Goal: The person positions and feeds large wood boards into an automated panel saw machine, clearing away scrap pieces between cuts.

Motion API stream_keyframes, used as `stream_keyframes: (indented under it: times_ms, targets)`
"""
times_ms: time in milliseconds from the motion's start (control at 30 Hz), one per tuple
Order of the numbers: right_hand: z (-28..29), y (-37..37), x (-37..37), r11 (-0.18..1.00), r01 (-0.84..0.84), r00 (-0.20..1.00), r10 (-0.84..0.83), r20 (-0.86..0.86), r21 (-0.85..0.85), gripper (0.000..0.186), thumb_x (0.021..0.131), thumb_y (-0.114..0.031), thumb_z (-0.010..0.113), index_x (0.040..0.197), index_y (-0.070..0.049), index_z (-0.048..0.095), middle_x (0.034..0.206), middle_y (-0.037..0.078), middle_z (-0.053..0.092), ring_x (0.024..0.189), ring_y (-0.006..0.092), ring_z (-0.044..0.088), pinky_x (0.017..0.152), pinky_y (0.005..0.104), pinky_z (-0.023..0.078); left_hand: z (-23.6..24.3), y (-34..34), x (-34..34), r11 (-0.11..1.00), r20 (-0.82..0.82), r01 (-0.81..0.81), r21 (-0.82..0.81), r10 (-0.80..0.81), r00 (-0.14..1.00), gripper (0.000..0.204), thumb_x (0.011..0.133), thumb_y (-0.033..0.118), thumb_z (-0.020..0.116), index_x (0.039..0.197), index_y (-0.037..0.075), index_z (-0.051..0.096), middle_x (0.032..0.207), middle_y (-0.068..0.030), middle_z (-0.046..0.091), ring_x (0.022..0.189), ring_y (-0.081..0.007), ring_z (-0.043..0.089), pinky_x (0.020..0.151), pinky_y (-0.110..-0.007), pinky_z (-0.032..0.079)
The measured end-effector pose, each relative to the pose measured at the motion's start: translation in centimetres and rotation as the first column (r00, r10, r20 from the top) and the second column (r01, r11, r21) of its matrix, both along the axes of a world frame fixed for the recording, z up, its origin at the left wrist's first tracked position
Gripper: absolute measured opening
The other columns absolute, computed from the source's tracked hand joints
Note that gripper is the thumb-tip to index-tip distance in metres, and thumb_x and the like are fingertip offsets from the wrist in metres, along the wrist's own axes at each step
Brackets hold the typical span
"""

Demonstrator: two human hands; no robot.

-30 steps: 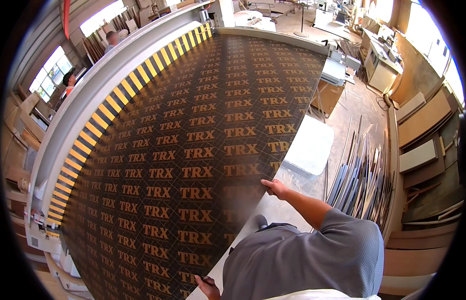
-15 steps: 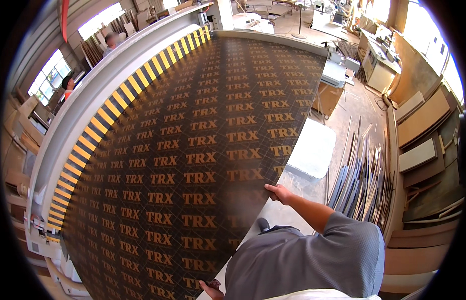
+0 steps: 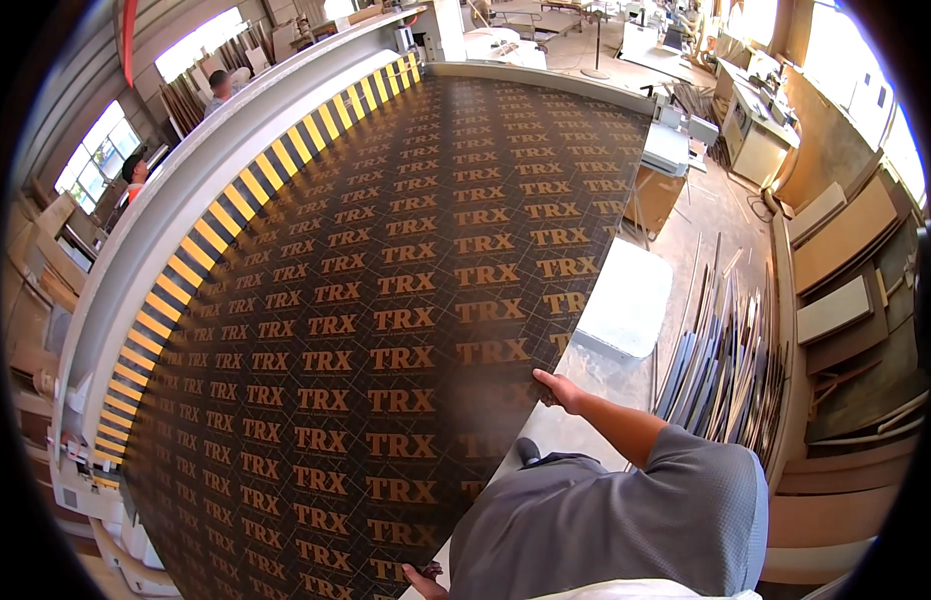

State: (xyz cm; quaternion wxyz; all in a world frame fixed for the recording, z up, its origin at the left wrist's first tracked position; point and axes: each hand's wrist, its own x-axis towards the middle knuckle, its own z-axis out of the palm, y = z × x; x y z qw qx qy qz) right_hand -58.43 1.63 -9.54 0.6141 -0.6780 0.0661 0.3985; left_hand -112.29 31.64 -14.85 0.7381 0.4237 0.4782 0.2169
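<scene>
A large dark brown sheet panel (image 3: 316, 300), printed all over with repeated orange lettering, lies flat and fills the middle of the view. My right hand (image 3: 559, 390) is closed on its near right edge, the thumb on top and the other fingers partly hidden at the edge. Farther down that edge, at the bottom of the view, my left hand (image 3: 426, 579) grips the panel too; only part of this hand shows. Along the panel's left side runs a machine beam (image 3: 201, 140) with a yellow-and-black striped guard (image 3: 226, 215).
To the right stands a white table (image 3: 626, 300) with rounded corners. Beyond it, long thin strips (image 3: 721, 350) lie on the floor, and board offcuts (image 3: 846, 250) lean along the right wall. Two people (image 3: 134, 175) are behind the beam. Workbenches (image 3: 756, 120) stand farther back.
The panel's printed pattern has shifted slightly right and toward me. Both hands keep their grip on the edge and have moved very little.
</scene>
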Motion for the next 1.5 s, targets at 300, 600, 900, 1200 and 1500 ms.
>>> stream_keyframes:
  times_ms: [300, 600, 900, 1200, 1500]
  targets:
    - [0.4, 0.2, -0.2, 0.999, 0.043, 0.999, -0.043, -0.027, 0.018, 0.069, 0.101, -0.067, 0.055, 0.105, 0.000, 0.071, 0.083, 0.010, 0.063, 0.071, 0.0217, 0.057, 0.066, 0.0354, 0.047, -1.7, 0.3, -1.1, 0.999, -0.069, 0.013, 0.046, -0.010, 0.998, 0.063, 0.105, 0.063, 0.050, 0.114, 0.002, 0.062, 0.087, -0.0096, 0.065, 0.079, -0.0229, 0.059, 0.075, -0.041, 0.048]
    - [-0.4, 0.0, -0.1, 1.000, 0.004, 1.000, -0.005, -0.016, -0.027, 0.080, 0.101, -0.071, 0.049, 0.115, 0.004, 0.072, 0.095, 0.014, 0.068, 0.083, 0.0265, 0.061, 0.076, 0.0398, 0.050, -0.4, 0.1, -0.5, 0.997, -0.098, -0.024, 0.069, 0.031, 0.995, 0.066, 0.104, 0.064, 0.049, 0.121, 0.001, 0.061, 0.091, -0.0121, 0.066, 0.081, -0.0241, 0.062, 0.076, -0.041, 0.049]
    - [-1.0, -0.1, 0.0, 1.000, 0.011, 1.000, -0.011, -0.024, -0.003, 0.079, 0.101, -0.072, 0.051, 0.110, 0.004, 0.073, 0.089, 0.012, 0.066, 0.077, 0.0250, 0.059, 0.072, 0.0392, 0.048, 1.5, -0.5, 0.9, 0.986, -0.160, -0.123, 0.113, 0.140, 0.977, 0.067, 0.104, 0.066, 0.050, 0.119, 0.002, 0.060, 0.083, -0.0109, 0.064, 0.073, -0.0222, 0.060, 0.068, -0.037, 0.048]
    - [-1.5, -0.2, 0.0, 1.000, 0.025, 1.000, -0.025, -0.019, 0.006, 0.078, 0.100, -0.072, 0.052, 0.104, 0.002, 0.074, 0.085, 0.012, 0.066, 0.075, 0.0243, 0.059, 0.070, 0.0384, 0.047, 4.8, -1.9, 3.6, 0.955, -0.209, -0.222, 0.199, 0.262, 0.942, 0.069, 0.103, 0.068, 0.051, 0.118, 0.002, 0.060, 0.076, -0.0097, 0.062, 0.065, -0.0203, 0.058, 0.059, -0.033, 0.046]
    - [-1.4, -0.1, -0.1, 1.000, 0.017, 1.000, -0.017, -0.022, 0.013, 0.078, 0.101, -0.072, 0.052, 0.106, 0.003, 0.074, 0.087, 0.013, 0.068, 0.075, 0.0246, 0.060, 0.068, 0.0378, 0.048, 7.0, -2.8, 4.9, 0.935, -0.213, -0.271, 0.230, 0.320, 0.923, 0.077, 0.101, 0.075, 0.049, 0.120, 0.000, 0.058, 0.073, -0.0121, 0.063, 0.060, -0.0219, 0.060, 0.054, -0.033, 0.047]
